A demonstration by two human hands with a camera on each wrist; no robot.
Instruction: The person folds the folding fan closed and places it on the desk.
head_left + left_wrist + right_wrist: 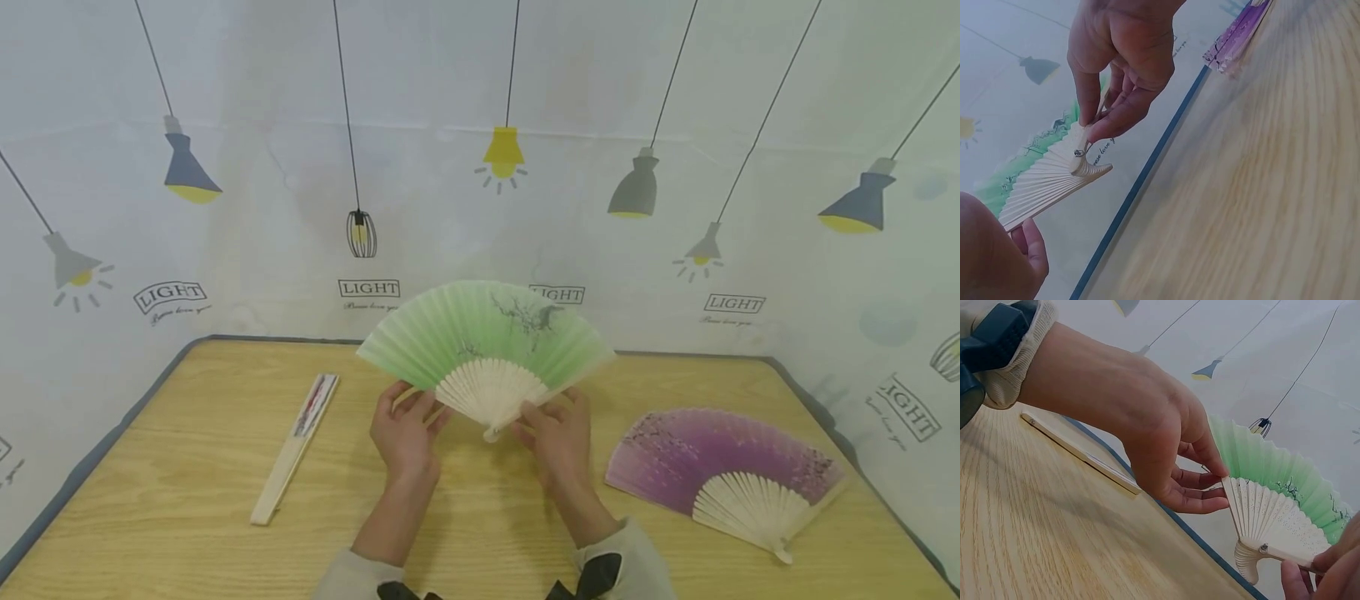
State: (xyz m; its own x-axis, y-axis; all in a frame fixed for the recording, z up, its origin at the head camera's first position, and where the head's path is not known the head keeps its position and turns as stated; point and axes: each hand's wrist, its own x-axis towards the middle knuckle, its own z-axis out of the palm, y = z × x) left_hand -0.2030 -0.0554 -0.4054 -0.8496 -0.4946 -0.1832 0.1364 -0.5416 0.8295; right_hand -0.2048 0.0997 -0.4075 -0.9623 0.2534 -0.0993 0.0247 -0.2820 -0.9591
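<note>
A green folding fan (487,333) with pale slatted ribs and a dark branch print is spread wide, held up over the table with its pivot end toward me. My left hand (405,433) pinches its left outer rib between thumb and fingers; in the right wrist view the left hand (1160,431) shows large. At the opposite outer rib, my right hand (558,437) pinches the fan with thumb and fingers. The left wrist view shows the right hand (1125,69) gripping near the pivot, with part of the left hand (997,256) at lower left.
A folded fan (292,454) lies on the wooden table (180,467) left of my hands. To the right, a purple fan (720,458) lies spread open. A white curtain (435,192) printed with lamps surrounds the table at the back and sides.
</note>
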